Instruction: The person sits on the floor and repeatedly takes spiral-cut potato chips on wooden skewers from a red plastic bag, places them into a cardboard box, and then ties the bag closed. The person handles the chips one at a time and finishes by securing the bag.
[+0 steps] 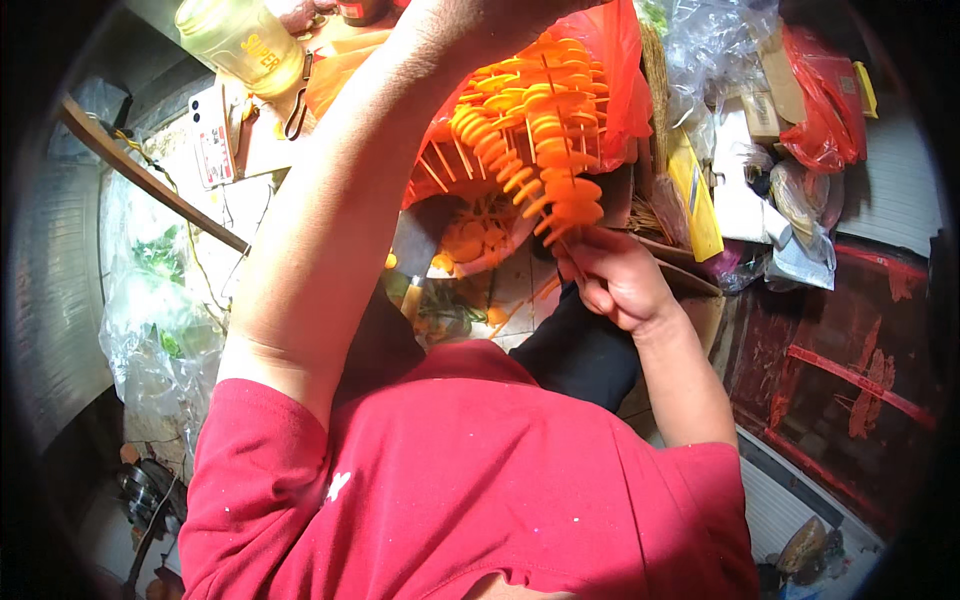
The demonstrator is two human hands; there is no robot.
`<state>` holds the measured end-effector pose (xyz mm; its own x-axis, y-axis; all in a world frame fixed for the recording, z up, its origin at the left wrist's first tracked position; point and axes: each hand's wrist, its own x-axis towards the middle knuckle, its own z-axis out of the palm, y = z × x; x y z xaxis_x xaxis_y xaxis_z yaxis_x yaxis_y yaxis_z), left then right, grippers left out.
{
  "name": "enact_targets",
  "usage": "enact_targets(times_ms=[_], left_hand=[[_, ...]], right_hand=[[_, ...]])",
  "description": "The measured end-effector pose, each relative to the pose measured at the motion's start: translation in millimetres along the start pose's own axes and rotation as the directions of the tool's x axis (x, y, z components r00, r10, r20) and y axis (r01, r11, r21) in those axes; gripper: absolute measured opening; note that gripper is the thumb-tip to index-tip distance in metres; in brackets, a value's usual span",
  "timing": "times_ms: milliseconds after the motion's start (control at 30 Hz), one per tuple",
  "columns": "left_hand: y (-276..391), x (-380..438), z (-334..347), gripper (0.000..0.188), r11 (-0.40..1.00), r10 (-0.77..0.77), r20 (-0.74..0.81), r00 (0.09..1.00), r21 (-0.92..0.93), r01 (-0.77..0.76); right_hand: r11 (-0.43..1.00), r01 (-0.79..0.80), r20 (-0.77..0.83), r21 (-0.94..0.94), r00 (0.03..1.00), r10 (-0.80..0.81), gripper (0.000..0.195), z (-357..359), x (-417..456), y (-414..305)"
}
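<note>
My right hand pinches the lower end of a skewer strung with spiral-cut orange vegetable slices, probably carrot. More such skewers are bunched just beyond it, their bare sticks pointing down and left. A red plastic bag lies behind and around the bunch. My left arm reaches across to the top, where my left hand is cut off by the picture's edge, above the bunch; its fingers are hidden. Below the skewers, a basin contains orange scraps. Beside it is a wooden-handled knife with a broad dark blade.
At upper left are a yellowish translucent jar and a phone. Greens in clear plastic lie below. On the right stand a yellow slicer-like board, clear plastic bags and a cardboard box. Scraps litter the floor tiles.
</note>
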<state>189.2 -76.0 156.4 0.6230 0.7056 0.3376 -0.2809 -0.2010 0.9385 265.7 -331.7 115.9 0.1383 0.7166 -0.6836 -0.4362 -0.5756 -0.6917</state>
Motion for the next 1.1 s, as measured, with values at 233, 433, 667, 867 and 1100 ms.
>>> enact_targets(times_ms=[233, 433, 667, 867, 1100], left_hand=[[3.6, -1.8, -5.4, 0.018, 0.969, 0.175, 0.012, 0.984, 0.173, -0.175], [6.9, 0.5, 0.8, 0.02, 0.999, -0.042, -0.025, 0.999, -0.031, 0.041], [6.5, -4.4, -1.8, 0.019, 0.99, -0.011, 0.003, 1.0, -0.143, 0.011], [10.6, -8.2, -2.7, 0.018, 0.978, -0.032, 0.001, 0.999, -0.205, 0.032], [12.1, -9.9, -3.0, 0.019, 0.984, 0.0, 0.004, 1.0, -0.181, 0.001]], right_hand=[[0.971, 0.161, -0.027, -0.175, 0.985, -0.169, 0.019, -2.2, 61.2, -13.7], [0.976, 0.212, -0.043, -0.043, 0.976, -0.214, 0.021, 13.7, 114.0, -20.0], [0.97, 0.22, -0.1, -0.105, 0.968, -0.23, 0.021, 25.0, 136.8, -13.8], [0.956, 0.18, -0.095, -0.232, 0.974, -0.207, 0.022, 17.6, 136.2, -12.5], [0.858, 0.082, -0.196, -0.506, 0.958, -0.207, 0.028, 10.2, 128.7, -13.9]])
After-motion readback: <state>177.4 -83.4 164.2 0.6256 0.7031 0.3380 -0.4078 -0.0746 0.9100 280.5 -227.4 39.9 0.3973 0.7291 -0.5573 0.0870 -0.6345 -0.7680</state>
